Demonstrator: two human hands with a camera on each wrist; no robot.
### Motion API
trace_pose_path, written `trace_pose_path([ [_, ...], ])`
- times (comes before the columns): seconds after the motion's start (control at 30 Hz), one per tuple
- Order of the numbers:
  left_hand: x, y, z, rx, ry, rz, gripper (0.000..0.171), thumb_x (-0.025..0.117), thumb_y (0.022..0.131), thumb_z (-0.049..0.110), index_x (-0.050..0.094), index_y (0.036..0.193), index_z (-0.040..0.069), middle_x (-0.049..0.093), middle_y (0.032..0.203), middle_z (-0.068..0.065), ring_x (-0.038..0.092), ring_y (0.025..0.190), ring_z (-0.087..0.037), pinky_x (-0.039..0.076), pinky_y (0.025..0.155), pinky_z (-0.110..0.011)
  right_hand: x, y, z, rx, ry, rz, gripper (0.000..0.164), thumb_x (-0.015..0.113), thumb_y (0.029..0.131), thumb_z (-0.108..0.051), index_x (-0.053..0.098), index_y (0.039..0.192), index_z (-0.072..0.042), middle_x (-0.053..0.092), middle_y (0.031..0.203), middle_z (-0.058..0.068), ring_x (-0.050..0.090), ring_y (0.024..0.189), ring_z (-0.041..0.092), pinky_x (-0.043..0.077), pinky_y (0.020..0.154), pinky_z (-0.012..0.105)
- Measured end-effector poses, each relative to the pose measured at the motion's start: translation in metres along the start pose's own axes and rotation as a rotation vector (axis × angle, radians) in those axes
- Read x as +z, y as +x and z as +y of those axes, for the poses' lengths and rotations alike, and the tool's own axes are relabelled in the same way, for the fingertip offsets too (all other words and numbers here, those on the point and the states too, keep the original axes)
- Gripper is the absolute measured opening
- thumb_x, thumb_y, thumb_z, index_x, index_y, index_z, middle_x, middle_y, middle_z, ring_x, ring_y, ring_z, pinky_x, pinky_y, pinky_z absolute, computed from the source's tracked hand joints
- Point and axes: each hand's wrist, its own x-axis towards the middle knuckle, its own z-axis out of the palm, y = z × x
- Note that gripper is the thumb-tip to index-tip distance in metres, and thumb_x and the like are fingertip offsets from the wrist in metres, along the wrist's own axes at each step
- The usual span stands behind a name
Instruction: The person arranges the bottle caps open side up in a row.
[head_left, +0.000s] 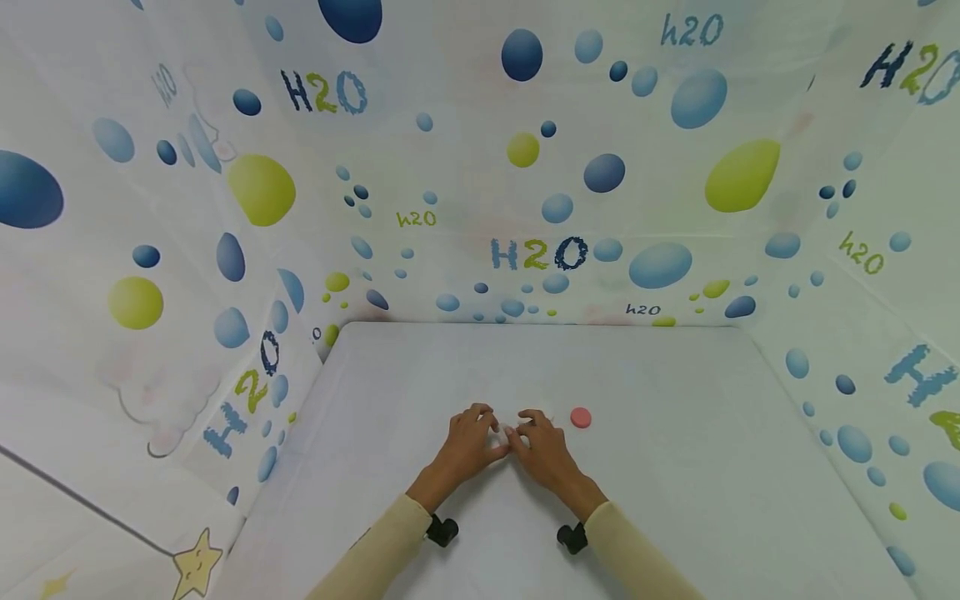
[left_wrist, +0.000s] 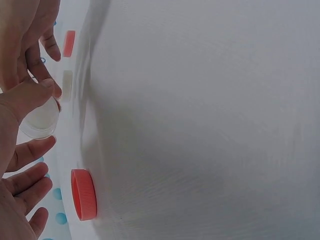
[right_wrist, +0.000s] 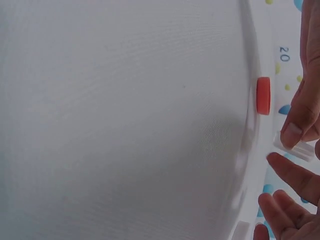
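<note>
A small clear round lid [left_wrist: 41, 120] is held up between both hands; its rim shows from the side in the right wrist view. My left hand [head_left: 471, 446] pinches it, thumb on top and the other fingers spread. From the right, my right hand [head_left: 543, 450] grips its edge, the fingers bent and partly covering it. Below and near my left hand a red ribbed screw cap [left_wrist: 84, 195] stands on the table. Another red cap [head_left: 581, 417] lies just right of my right hand. A whitish cap [left_wrist: 67, 85] stands close to the right hand, mostly hidden in the head view.
The hands are over the middle of a white-covered table [head_left: 405, 375]. A white wall sheet [head_left: 465, 175] printed with blue and green drops rises behind the table's far edge and along both sides.
</note>
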Motion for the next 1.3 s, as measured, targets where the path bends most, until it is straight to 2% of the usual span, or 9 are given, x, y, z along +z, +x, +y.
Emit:
trace_pose_path([
  [0.2,-0.002,0.001,0.000,-0.001,0.010,-0.014,0.038,0.084,0.091,0.040,0.067,0.107,0.010,0.060,0.137,-0.016,0.057,0.132,-0.034,0.043,0.107,-0.057,-0.003,0.000,0.004,-0.039,-0.021,0.026,0.030,0.061,0.108,-0.032,0.070,0.128,-0.011,0.063,0.136,0.015,0.064,0.124,0.035,0.050,0.096,0.061],
  [0.37,-0.004,0.003,-0.001,0.006,0.029,-0.017,0.042,0.084,0.091,0.041,0.068,0.112,0.010,0.061,0.137,-0.015,0.057,0.132,-0.033,0.043,0.108,-0.057,-0.006,0.001,0.009,-0.116,-0.059,0.029,0.035,0.067,0.105,-0.028,0.068,0.137,-0.014,0.062,0.136,0.014,0.064,0.121,0.033,0.052,0.092,0.056],
  [0.6,-0.006,0.003,-0.002,0.027,0.027,-0.002,0.041,0.085,0.091,0.036,0.068,0.117,0.010,0.060,0.136,-0.015,0.058,0.130,-0.034,0.044,0.108,-0.058,-0.006,0.001,0.015,-0.169,-0.118,0.033,0.036,0.072,0.102,-0.028,0.069,0.136,-0.016,0.062,0.137,0.014,0.065,0.117,0.031,0.053,0.089,0.054],
  [1.03,-0.005,0.001,-0.002,0.024,0.004,-0.015,0.039,0.085,0.091,0.032,0.070,0.119,0.010,0.059,0.139,-0.018,0.057,0.132,-0.037,0.043,0.107,-0.060,-0.003,0.000,0.019,-0.158,-0.165,0.021,0.035,0.077,0.098,-0.027,0.073,0.130,-0.016,0.058,0.145,0.017,0.064,0.117,0.032,0.051,0.086,0.054],
  [1.3,0.000,0.002,-0.005,0.008,0.040,-0.004,0.039,0.086,0.089,0.034,0.072,0.119,0.012,0.061,0.136,-0.016,0.058,0.130,-0.035,0.043,0.105,-0.058,0.001,0.002,0.019,-0.171,-0.233,0.020,0.034,0.077,0.098,-0.029,0.073,0.129,-0.017,0.058,0.147,0.017,0.062,0.120,0.033,0.051,0.086,0.054],
])
